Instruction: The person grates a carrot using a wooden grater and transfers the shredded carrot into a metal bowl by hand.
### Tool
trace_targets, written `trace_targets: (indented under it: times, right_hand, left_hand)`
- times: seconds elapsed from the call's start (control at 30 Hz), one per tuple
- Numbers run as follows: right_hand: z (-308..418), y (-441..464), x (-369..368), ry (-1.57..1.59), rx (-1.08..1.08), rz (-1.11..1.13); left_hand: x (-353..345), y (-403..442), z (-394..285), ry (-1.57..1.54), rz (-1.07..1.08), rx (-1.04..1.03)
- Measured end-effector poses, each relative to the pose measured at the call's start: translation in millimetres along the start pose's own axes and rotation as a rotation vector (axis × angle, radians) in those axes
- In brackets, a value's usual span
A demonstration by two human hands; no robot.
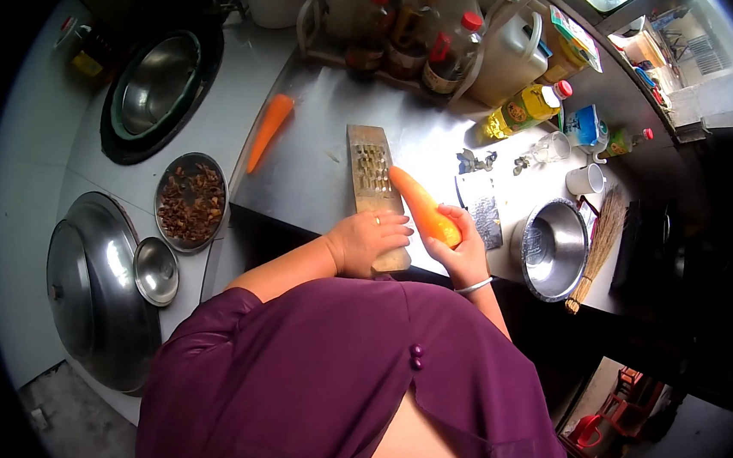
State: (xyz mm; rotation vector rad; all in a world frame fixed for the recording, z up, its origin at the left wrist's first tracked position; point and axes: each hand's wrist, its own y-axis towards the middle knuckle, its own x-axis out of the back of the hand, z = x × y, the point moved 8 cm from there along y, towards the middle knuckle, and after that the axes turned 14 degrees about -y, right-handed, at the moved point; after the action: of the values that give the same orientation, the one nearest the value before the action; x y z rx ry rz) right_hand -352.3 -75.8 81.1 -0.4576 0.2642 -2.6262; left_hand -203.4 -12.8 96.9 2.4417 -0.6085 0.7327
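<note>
My right hand [463, 251] is closed around the thick end of a long, tapered, bright orange carrot [418, 197], with the thumb and fingers pinching its rounded butt. I judge it stiff and fairly light, firm enough not to give under my squeeze, but perhaps slippery if its surface is wet; the broad end seems the best place to hold it, since the slim tip could snap. My left hand [363, 242], a ring on one finger, lies across the lower wooden part of a flat, narrow grater [372, 164] with a metal toothed panel; my thumb is hidden, so I cannot tell whether I clamp the board or only press it. The carrot runs from my right palm up and leftward, its tip at the grater's right edge, though I cannot tell whether they touch. Another orange carrot [270, 131] lies well apart from both hands, on the shiny grey metal worktop [310, 164], beyond the grater to the left.
</note>
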Motion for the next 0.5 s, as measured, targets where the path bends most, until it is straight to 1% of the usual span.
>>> trace_targets:
  times: [0.07,0.1,0.17,0.2,0.3,0.33,0.4,0.43,0.5]
  right_hand:
    - [27,-2,5,-0.202,0.158,-0.006]
    - [35,-4,5,-0.205,0.160,-0.003]
    - [62,-13,2,-0.406,0.285,0.015]
    - [78,-15,-2,-0.565,0.356,-0.008]
    - [89,-9,-16,-0.722,0.337,-0.064]
    - [93,-6,-21,-0.722,0.342,-0.063]
    - [105,-2,-33,-0.838,0.395,-0.088]
    - [107,1,-39,-0.835,0.397,-0.086]
    - [112,7,-52,-0.932,0.452,-0.089]
  left_hand:
    - [-2,2,1,0.020,0.037,0.007]
    - [-2,2,2,0.020,0.033,0.008]
    - [-6,2,3,-0.011,0.046,0.023]
    - [-5,3,2,-0.028,0.004,0.006]
    - [0,3,-2,-0.044,-0.027,-0.038]
    - [-2,2,2,-0.041,-0.030,-0.038]
    - [5,2,2,-0.040,-0.168,-0.064]
    - [7,4,0,-0.037,-0.168,-0.061]
    - [-4,13,1,-0.065,0.104,0.093]
